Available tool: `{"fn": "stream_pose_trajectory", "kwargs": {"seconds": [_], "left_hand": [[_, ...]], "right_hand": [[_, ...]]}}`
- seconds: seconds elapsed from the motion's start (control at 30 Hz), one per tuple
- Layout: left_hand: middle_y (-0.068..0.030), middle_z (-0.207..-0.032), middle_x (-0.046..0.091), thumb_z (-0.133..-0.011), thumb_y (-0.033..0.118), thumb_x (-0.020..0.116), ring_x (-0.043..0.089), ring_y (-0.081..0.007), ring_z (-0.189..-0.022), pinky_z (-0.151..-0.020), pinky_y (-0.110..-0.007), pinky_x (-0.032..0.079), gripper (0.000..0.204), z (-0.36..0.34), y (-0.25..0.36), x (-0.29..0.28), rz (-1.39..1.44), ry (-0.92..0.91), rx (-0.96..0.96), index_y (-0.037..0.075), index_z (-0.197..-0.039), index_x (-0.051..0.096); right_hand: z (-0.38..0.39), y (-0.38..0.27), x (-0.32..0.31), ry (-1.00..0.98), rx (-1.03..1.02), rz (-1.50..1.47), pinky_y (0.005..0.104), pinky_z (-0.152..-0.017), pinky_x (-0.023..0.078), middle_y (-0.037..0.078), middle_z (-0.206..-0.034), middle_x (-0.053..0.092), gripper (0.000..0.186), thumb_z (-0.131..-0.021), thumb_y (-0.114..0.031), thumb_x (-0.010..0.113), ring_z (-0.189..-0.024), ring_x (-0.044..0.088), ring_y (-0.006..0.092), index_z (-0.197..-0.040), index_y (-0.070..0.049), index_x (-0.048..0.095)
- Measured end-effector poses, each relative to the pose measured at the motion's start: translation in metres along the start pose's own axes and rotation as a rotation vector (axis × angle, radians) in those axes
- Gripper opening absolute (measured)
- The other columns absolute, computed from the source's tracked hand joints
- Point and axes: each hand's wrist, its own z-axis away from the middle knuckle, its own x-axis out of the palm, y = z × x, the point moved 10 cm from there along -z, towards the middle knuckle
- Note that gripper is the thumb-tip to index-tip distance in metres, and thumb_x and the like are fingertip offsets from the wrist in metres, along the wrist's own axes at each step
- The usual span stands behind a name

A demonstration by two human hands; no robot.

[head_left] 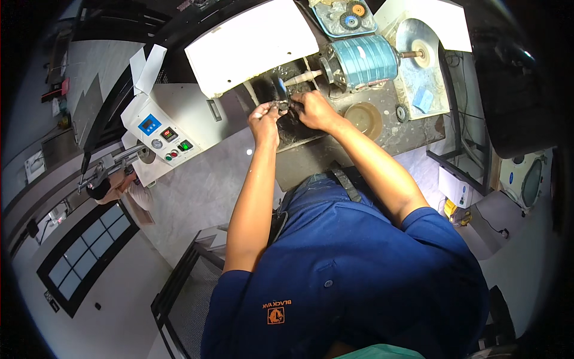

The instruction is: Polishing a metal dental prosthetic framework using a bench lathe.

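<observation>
My left hand (266, 121) is closed in a pinch on a small dark piece (283, 105), too small to name. From the right, my right hand (315, 112) meets it, fingers curled in at the same piece. Just beyond the fingertips stands a dark polishing wheel (278, 85), partly under a white hood (254, 45). A tapered spindle (304, 78) runs from the wheel to a blue-green motor (366, 61). Whether the piece touches the wheel I cannot tell, as my fingers cover the contact.
Right of my hands, a round bowl (363, 119) stands on the grimy bench (406, 136). A second hood (439, 102) holds a pale wheel and a blue block. Beyond the motor sits a blue tray (329, 27) with brush wheels. At left is a white control box (164, 140); another person (113, 185) is farther off.
</observation>
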Motion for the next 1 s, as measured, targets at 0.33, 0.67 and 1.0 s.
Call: {"fn": "stream_pose_trajectory", "kwargs": {"seconds": [0.33,0.67,1.0], "left_hand": [[-0.0124,-0.086,0.065,-0.082,-0.014,0.052,0.063,-0.0178,-0.074,-0.073,-0.031,0.055,0.014,0.009,0.005,0.009,-0.033,-0.035,0.177,-0.007,-0.092,0.058],[-0.0140,-0.084,0.063,-0.084,-0.009,0.056,0.063,-0.0204,-0.071,-0.070,-0.032,0.055,0.003,0.006,-0.018,0.016,0.197,0.048,-0.041,-0.008,-0.087,0.058],[-0.0150,-0.090,0.062,-0.083,-0.012,0.054,0.063,-0.0219,-0.078,-0.073,-0.034,0.055,0.008,0.011,-0.013,0.018,0.144,-0.007,0.052,-0.007,-0.088,0.056]], "right_hand": [[0.010,0.006,-0.010,0.127,-0.092,-0.009,0.0387,-0.080,0.051,0.025,-0.099,0.063,0.024,-0.076,0.005,0.058,-0.093,0.062,0.0389,-0.099,0.006,0.064],[-0.009,0.025,-0.010,0.045,0.177,0.001,0.0407,-0.085,0.049,0.025,-0.098,0.063,0.037,-0.069,0.003,0.055,-0.097,0.061,0.0380,-0.105,0.003,0.064],[0.002,0.019,-0.020,0.208,-0.058,-0.040,0.0386,-0.086,0.049,0.026,-0.101,0.062,0.038,-0.067,0.003,0.056,-0.099,0.061,0.0373,-0.105,0.004,0.064]]}}
